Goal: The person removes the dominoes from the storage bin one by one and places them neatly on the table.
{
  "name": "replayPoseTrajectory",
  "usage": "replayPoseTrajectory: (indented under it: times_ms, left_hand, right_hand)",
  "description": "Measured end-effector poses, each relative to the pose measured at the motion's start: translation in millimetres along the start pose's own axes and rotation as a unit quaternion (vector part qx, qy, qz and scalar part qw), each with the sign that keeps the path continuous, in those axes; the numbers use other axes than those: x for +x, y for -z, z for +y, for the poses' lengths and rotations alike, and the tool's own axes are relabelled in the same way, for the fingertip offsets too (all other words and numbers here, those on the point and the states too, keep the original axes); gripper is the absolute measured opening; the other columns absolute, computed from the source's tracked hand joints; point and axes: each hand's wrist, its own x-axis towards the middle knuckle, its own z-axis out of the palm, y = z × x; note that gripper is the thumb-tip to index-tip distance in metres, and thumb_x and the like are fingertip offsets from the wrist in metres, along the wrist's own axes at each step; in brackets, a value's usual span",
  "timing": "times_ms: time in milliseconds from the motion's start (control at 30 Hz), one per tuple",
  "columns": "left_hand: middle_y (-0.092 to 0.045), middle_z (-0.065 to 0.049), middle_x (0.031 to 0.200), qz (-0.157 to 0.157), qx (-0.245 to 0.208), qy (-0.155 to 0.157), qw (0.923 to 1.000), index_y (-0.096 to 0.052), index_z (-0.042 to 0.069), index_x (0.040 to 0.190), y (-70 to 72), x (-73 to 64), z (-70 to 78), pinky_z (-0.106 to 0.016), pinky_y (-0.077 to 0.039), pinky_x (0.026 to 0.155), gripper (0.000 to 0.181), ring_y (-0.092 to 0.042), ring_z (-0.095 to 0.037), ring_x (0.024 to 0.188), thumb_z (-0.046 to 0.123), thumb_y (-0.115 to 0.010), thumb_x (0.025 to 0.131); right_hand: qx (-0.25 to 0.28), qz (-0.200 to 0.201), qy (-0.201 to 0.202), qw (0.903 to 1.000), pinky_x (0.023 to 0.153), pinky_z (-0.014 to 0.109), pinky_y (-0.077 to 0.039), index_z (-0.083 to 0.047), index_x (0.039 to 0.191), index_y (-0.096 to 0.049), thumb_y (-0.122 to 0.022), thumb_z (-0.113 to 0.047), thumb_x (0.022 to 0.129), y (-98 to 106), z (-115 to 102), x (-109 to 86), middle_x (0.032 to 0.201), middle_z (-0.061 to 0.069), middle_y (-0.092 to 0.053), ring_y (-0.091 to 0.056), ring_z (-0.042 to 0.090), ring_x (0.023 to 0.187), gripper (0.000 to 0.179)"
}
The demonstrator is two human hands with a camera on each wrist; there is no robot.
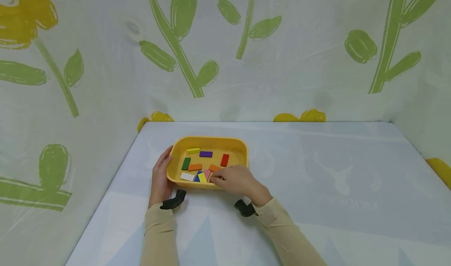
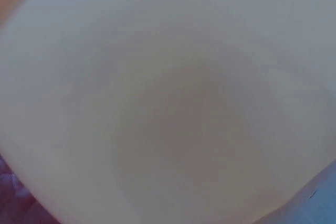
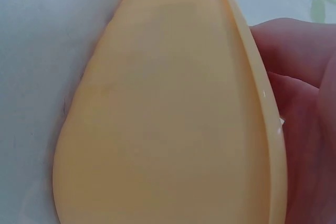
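Observation:
A yellow plastic tray (image 1: pixel 211 140) with rounded corners lies on the table, holding several small flat blocks. My left hand (image 1: pixel 161 180) holds its left end, fingers along the outer wall and thumb at the rim. Over the front right rim, my right hand (image 1: pixel 234 178) reaches in with bent fingers, fingertips down among the blocks. Near those fingertips lie a pink block (image 1: pixel 207 173), a yellow block (image 1: pixel 202 177) and an orange block (image 1: pixel 214 168). I cannot tell whether the right fingers pinch a block. The right wrist view shows the tray's outer wall (image 3: pixel 168 103) and the right hand (image 3: pixel 302 93) behind its rim.
Farther back in the tray are a red block (image 1: pixel 224 160), a purple block (image 1: pixel 206 154) and a green block (image 1: pixel 186 163). A white block (image 1: pixel 187 177) lies near the front left. The pale table (image 1: pixel 338 195) meets flower-patterned cloth walls (image 1: pixel 264 78). The left wrist view is blurred.

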Motion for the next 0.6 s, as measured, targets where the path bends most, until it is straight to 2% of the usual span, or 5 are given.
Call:
replayPoseTrajectory:
  times_ms: [133,267,467,600]
  left_hand:
    - [-0.032,0.01,0.139,-0.002,0.003,-0.003,1.0,-0.043,0.03,0.132,0.3,0.0,-0.7,-0.027,-0.036,0.097,0.043,-0.035,-0.014,0.124,0.037,-0.049,0.09]
    - [-0.032,0.01,0.139,0.0,0.006,-0.003,1.0,-0.044,0.031,0.131,0.1,-0.5,-0.6,-0.027,-0.036,0.096,0.041,-0.035,-0.014,0.124,0.037,-0.048,0.09]
    - [-0.032,0.01,0.139,0.0,0.003,0.002,1.0,-0.043,0.03,0.132,0.8,-2.7,0.0,-0.027,-0.036,0.096,0.042,-0.034,-0.014,0.124,0.036,-0.048,0.09]
    - [-0.032,0.01,0.139,-0.003,-0.001,0.002,1.0,-0.042,0.029,0.133,1.4,-3.5,0.7,-0.027,-0.036,0.097,0.043,-0.034,-0.014,0.124,0.036,-0.048,0.091]
  right_hand:
    - [0.051,0.003,0.0,0.9987,0.056,0.02,-0.038,-0.028,0.095,-0.066,-0.05,-0.034,0.089,1.9,1.7,-0.4,0.064,-0.015,-0.053,-0.047,0.007,0.062,0.019]
    - [0.085,-0.004,-0.002,0.9964,0.063,0.02,-0.04,-0.028,0.097,-0.065,-0.055,-0.035,0.086,3.6,3.4,-0.1,0.08,-0.019,-0.057,-0.048,0.007,0.071,0.016]
    - [0.098,-0.006,0.008,0.9951,0.068,0.019,-0.043,-0.027,0.106,-0.063,-0.059,-0.038,0.084,5.0,4.7,-0.8,0.093,-0.014,-0.058,-0.049,0.006,0.077,0.025]
    - [0.104,-0.004,0.018,0.9944,0.069,0.019,-0.044,-0.023,0.111,-0.063,-0.06,-0.035,0.084,6.7,5.4,-2.3,0.096,-0.011,-0.057,-0.049,0.006,0.078,0.03]
